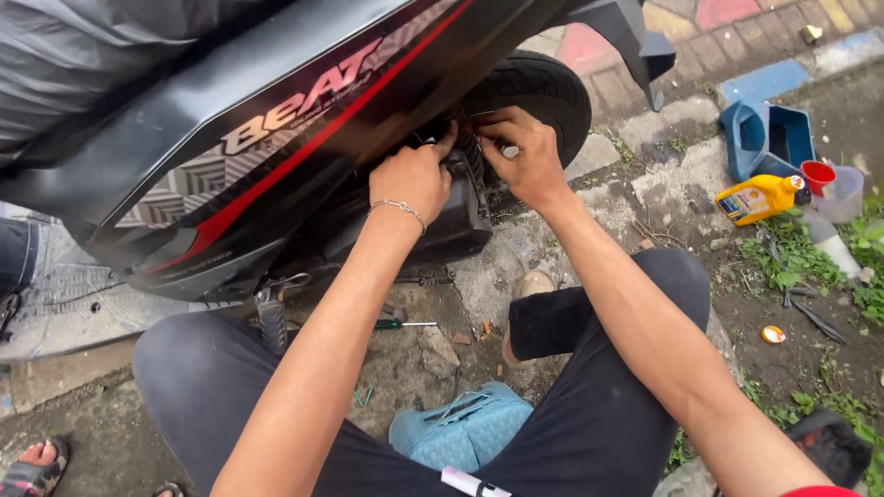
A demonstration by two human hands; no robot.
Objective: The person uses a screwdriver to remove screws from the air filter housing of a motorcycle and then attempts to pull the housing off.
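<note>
Both hands [414, 179] at scooter engine [460, 216], yellow oil bottle [757, 198] (capped), blue tray [769, 138]

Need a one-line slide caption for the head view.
Both hands, left hand and right hand, reach under a black scooter beside its rear tyre.

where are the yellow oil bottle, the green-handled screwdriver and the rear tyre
yellow oil bottle [757, 199], head view, on its yellow body
green-handled screwdriver [390, 324], head view, on the green handle
rear tyre [543, 90], head view, on the black tread above the right hand [523, 155]
</note>
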